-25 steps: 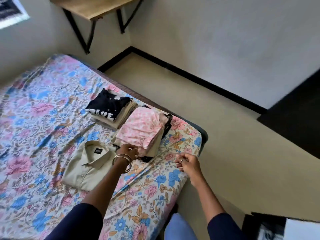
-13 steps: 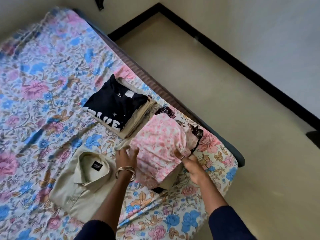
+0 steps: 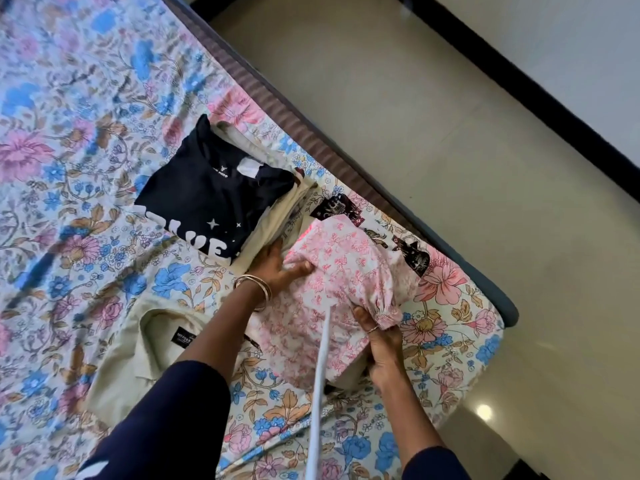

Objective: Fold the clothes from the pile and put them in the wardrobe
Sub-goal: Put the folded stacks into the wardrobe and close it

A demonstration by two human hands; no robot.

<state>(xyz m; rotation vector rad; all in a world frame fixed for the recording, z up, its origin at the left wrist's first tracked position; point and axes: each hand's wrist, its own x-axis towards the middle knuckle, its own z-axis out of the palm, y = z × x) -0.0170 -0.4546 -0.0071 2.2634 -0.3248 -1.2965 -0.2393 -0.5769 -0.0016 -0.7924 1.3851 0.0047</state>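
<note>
A stack of folded clothes topped by a pink floral garment lies near the bed's right edge. My left hand, with bangles on the wrist, grips the stack's left side, thumb on top and fingers under it. My right hand grips the right near corner, fingers tucked beneath. Left of it sits a second stack with a black printed T-shirt on top. A folded beige collared shirt lies close to me, partly hidden by my left arm.
The bed carries a floral sheet; its edge runs diagonally to the right. Beyond lies beige floor and a wall with a black skirting. A white cord hangs in front of the camera.
The view has moved closer over the bed. Both hands went from beside the pink-topped stack to gripping it at its two sides, fingers pushed under.
</note>
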